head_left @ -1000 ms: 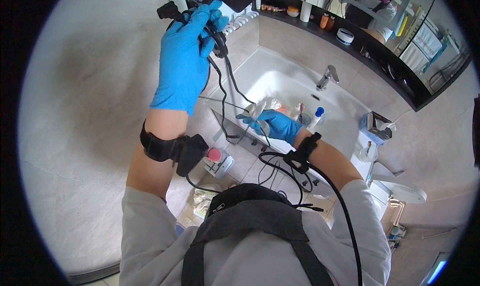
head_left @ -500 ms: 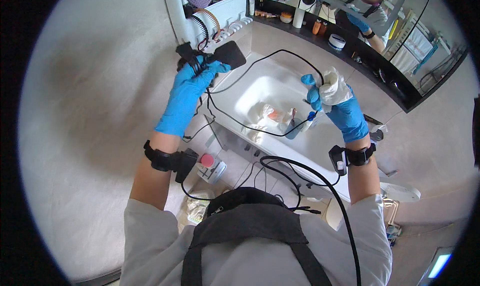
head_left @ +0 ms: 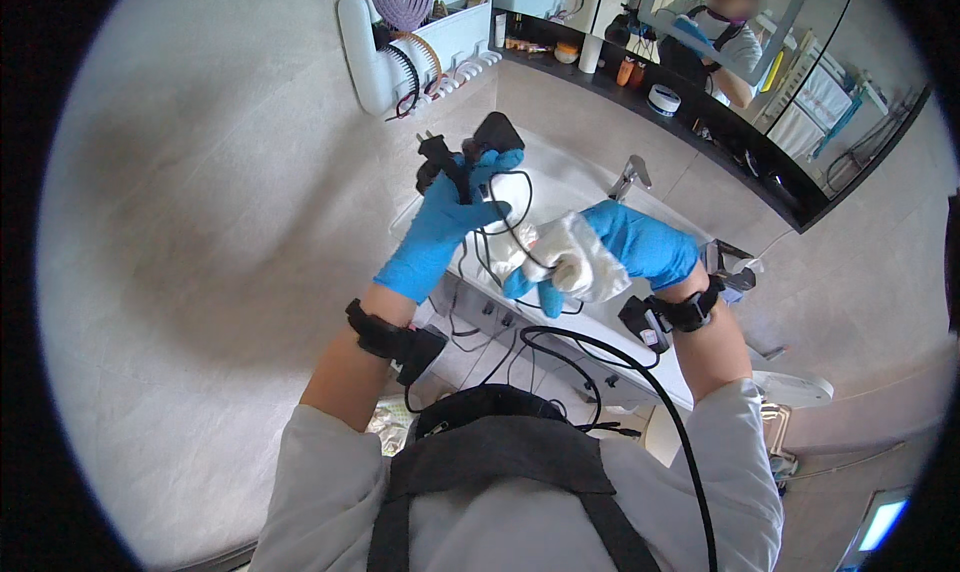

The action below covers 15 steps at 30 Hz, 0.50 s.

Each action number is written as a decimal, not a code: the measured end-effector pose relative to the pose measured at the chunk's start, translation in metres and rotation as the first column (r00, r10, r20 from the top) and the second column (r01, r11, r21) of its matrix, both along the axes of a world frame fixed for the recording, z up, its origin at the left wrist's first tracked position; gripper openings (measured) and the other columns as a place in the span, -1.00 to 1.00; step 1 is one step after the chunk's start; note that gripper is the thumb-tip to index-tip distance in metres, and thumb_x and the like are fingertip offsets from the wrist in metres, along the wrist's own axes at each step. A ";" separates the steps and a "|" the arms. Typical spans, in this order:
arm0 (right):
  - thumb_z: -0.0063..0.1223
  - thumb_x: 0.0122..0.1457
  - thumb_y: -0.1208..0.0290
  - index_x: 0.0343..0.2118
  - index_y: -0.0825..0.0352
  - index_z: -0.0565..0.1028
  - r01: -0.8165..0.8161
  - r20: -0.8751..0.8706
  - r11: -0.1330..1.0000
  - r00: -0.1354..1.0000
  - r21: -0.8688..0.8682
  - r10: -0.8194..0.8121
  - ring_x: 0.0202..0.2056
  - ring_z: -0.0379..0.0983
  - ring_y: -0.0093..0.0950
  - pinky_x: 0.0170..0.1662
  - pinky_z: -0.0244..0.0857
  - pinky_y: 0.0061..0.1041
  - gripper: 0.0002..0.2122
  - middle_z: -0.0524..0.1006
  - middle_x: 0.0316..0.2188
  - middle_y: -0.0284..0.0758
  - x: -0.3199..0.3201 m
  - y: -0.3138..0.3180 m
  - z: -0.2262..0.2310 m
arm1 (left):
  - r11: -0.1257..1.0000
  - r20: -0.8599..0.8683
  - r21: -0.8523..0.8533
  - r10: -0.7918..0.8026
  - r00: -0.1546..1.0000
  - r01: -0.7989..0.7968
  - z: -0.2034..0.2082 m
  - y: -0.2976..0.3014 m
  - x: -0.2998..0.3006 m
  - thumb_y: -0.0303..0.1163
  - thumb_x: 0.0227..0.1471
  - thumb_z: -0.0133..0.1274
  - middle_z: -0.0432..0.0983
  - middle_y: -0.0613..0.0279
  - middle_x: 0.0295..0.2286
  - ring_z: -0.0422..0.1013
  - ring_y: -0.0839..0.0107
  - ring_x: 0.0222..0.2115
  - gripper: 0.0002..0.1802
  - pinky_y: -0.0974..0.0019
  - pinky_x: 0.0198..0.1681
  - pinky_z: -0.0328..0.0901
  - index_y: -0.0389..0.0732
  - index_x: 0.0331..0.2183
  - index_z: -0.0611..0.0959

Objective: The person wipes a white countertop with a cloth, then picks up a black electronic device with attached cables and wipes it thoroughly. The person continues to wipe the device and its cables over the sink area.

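My left hand (head_left: 440,227), in a blue glove, is closed round a black plug (head_left: 438,159) with two prongs pointing up and away. A flat, dark rounded piece (head_left: 498,134) juts out beside its fingers; what it belongs to is hidden. Thin black cord (head_left: 529,187) loops from this hand toward my right hand (head_left: 640,242), gloved in blue too. There a crumpled white cloth (head_left: 590,262) is gripped, with the cord running into it. Both hands are over the white sink (head_left: 565,162), the right one lower and nearer to me.
A metal faucet (head_left: 630,177) rises behind my right hand. Beyond it runs a dark shelf (head_left: 610,77) with bottles and jars under a mirror. A white wall rack (head_left: 365,57) holds hairbands at the far left. A thick black cable (head_left: 680,422) crosses in front of my body.
My right hand has come left and nearer to me with the cloth, bringing it close to my left hand. My left hand has shifted slightly right and nearer. The cord between them has slackened into loops.
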State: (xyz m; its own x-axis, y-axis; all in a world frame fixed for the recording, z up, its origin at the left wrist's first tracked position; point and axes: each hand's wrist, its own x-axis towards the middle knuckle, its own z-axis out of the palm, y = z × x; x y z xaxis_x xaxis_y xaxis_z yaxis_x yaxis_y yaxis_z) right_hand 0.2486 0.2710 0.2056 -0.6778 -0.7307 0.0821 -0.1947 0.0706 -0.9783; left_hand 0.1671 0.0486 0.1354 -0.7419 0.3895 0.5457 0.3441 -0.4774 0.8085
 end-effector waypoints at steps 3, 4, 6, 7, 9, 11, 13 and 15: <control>0.13 -0.13 0.53 -0.22 0.40 0.50 -0.054 -0.025 0.998 0.998 0.041 0.055 -0.38 0.31 -0.62 -0.23 0.25 -0.58 -0.68 0.54 -0.36 -0.35 -0.003 -0.020 -0.001 | 0.972 0.090 -0.210 0.125 0.988 -0.104 -0.005 0.007 -0.001 -0.56 -0.30 0.24 0.48 0.20 -0.19 0.39 0.47 -0.24 -0.43 0.41 -0.16 0.33 -0.25 -0.12 0.50; 0.07 -0.09 0.55 -0.21 0.40 0.50 -0.056 -0.038 0.996 0.998 0.074 0.059 -0.36 0.33 -0.60 -0.21 0.26 -0.57 -0.70 0.54 -0.34 -0.35 -0.001 -0.023 -0.002 | 0.980 0.087 -0.179 0.100 0.991 -0.083 -0.004 0.008 0.000 -0.55 -0.27 0.22 0.49 0.21 -0.20 0.39 0.49 -0.25 -0.45 0.42 -0.17 0.33 -0.26 -0.11 0.49; 0.07 -0.05 0.52 -0.21 0.42 0.49 -0.153 0.045 0.988 0.987 -0.031 0.154 -0.35 0.34 -0.60 -0.20 0.27 -0.56 -0.72 0.54 -0.34 -0.32 -0.003 -0.032 -0.008 | 0.977 0.146 -0.196 0.113 0.983 -0.083 0.000 0.011 0.007 -0.52 -0.23 0.18 0.50 0.22 -0.21 0.39 0.52 -0.25 -0.47 0.44 -0.18 0.31 -0.27 -0.09 0.49; 0.07 -0.03 0.51 -0.21 0.43 0.49 -0.170 0.045 0.985 0.985 0.018 0.169 -0.35 0.34 -0.60 -0.20 0.27 -0.56 -0.73 0.54 -0.35 -0.31 -0.004 -0.033 -0.011 | 0.980 0.163 -0.180 0.110 0.981 -0.080 0.004 0.012 0.010 -0.50 -0.21 0.17 0.50 0.22 -0.21 0.39 0.53 -0.25 -0.47 0.45 -0.18 0.30 -0.27 -0.08 0.48; 0.08 -0.03 0.49 -0.22 0.43 0.49 -0.212 0.043 0.977 0.976 -0.010 0.212 -0.36 0.35 -0.59 -0.20 0.28 -0.54 -0.73 0.55 -0.35 -0.28 -0.004 -0.035 -0.016 | 0.988 0.163 -0.137 0.089 0.983 -0.067 0.014 0.016 0.017 -0.51 -0.17 0.15 0.49 0.19 -0.20 0.40 0.50 -0.22 -0.48 0.44 -0.15 0.30 -0.27 -0.08 0.47; 0.08 -0.02 0.48 -0.22 0.43 0.48 -0.242 0.014 0.970 0.970 -0.016 0.243 -0.36 0.36 -0.57 -0.21 0.28 -0.53 -0.73 0.55 -0.35 -0.26 -0.004 -0.038 -0.021 | 0.997 0.107 -0.069 0.054 0.993 -0.047 0.022 0.020 0.023 -0.55 -0.13 0.14 0.48 0.12 -0.18 0.41 0.43 -0.17 -0.51 0.39 -0.11 0.33 -0.29 -0.08 0.44; 0.08 -0.01 0.47 -0.22 0.43 0.48 -0.262 -0.040 0.965 0.964 -0.003 0.261 -0.37 0.38 -0.55 -0.21 0.29 -0.51 -0.73 0.55 -0.34 -0.26 -0.004 -0.043 -0.024 | 0.995 0.193 -0.099 0.038 0.980 -0.020 0.028 0.026 0.025 -0.55 -0.14 0.13 0.47 0.12 -0.16 0.40 0.44 -0.16 -0.47 0.41 -0.10 0.30 -0.28 -0.05 0.43; 0.05 0.02 0.48 -0.21 0.42 0.48 -0.318 0.143 0.935 0.929 -0.159 0.340 -0.34 0.39 -0.54 -0.20 0.29 -0.53 -0.75 0.55 -0.31 -0.26 -0.004 -0.051 -0.025 | 0.997 0.165 -0.072 0.030 0.986 -0.018 0.027 0.029 0.024 -0.54 -0.15 0.11 0.50 0.22 -0.19 0.38 0.53 -0.18 -0.47 0.47 -0.12 0.24 -0.24 -0.04 0.46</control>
